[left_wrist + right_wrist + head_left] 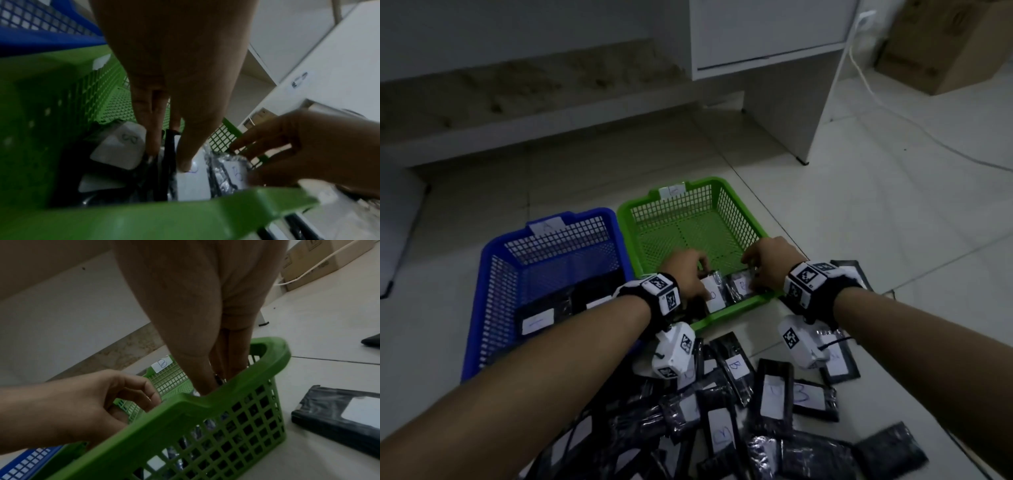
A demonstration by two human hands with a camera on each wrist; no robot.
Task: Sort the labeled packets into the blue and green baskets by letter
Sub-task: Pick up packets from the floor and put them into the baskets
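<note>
Nearest the person, a loose heap of black packets (726, 421) with white labels covers the tiled floor (893, 240); more than a dozen lie overlapped, too tangled to count exactly, and several labels read B. One more packet (339, 415) lies alone on the tiles just right of the green basket (736, 310). Two baskets stand side by side beyond the heap, touching. The blue basket (479, 308), on the left, holds at least two packets with labels up. Both hands reach over the near rim of the green one, which hides their fingertips from the head view. The left hand (686, 274) points its fingers down, straight, and its thumb presses on the label of a packet (191, 183) inside. The right hand (770, 260) has its fingers down on a neighbouring B packet (230, 172); whether they pinch it cannot be told. A third B packet (121, 146) lies tilted in the same basket. At the far rim a tag marked B (162, 364) is fixed. Behind stand a white cabinet (767, 31), a white cable (893, 113) and a cardboard box (945, 51).
</note>
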